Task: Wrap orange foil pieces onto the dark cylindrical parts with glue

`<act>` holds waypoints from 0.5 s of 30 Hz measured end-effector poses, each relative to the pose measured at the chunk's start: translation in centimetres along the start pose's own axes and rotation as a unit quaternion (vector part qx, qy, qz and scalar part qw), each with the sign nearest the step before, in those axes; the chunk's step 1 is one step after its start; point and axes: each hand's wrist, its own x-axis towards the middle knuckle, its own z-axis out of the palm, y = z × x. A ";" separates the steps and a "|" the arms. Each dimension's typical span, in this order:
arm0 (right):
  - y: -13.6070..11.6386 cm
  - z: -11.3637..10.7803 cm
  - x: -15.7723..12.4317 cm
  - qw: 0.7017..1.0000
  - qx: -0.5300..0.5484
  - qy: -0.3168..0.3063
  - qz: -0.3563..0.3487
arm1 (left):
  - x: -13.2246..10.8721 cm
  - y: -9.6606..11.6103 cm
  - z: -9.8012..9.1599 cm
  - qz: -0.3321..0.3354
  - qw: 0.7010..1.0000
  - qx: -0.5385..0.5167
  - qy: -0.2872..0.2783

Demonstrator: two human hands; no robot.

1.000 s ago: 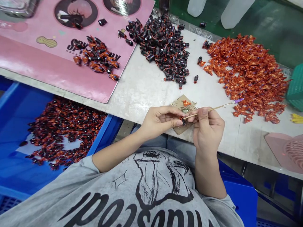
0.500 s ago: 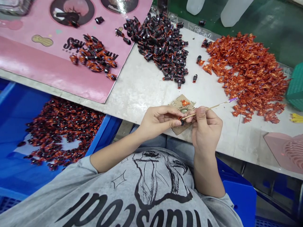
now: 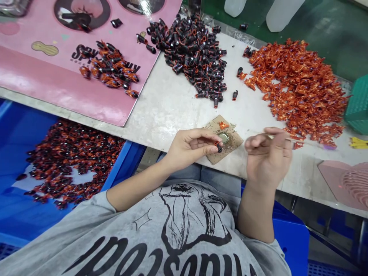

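Left hand: fingers closed in a pinch on a small black-and-orange piece, held over a worn cardboard pad bearing a round metal disc. Right hand: raised to the right of the pad, fingers loosely apart and blurred. A thin stick with a purple tip extends right from it; grip cannot be told.

Large heaps remain: orange foil scraps right, black capped pieces far. Mixed black-and-orange pieces lie on a pink printed sheet and fill a blue plastic crate left. Pale worn surface; green plastic basket at right.
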 end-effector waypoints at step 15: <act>-1.1 -13.2 4.9 0.863 -0.475 -0.100 -0.139 | -0.6 1.3 1.1 -0.026 0.998 0.049 0.037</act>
